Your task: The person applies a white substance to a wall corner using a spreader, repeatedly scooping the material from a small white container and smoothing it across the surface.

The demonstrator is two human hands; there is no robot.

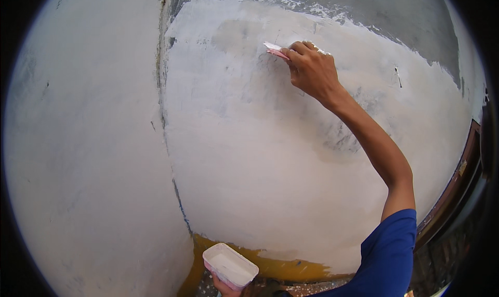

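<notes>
My right hand (313,70) is raised to the upper part of the wall, its fingers closed round a putty knife (277,50) with a pinkish body and white paste on it. The tool's edge is at the wall (249,136), which is coated in whitish filler with greyish patches. White paste also shows along the far side of the knife by my knuckles. Low in the view, my left hand (224,286) grips a rectangular tub (230,266) from its left side. White paste lies in the tub. Most of my left fingers are hidden beneath it.
A rough cracked corner joint (162,89) separates this wall from the left wall (88,151). Bare grey plaster (400,16) spans the top right. A mustard-yellow band (291,268) runs along the wall's bottom. A brown wooden frame (451,193) stands at the right edge.
</notes>
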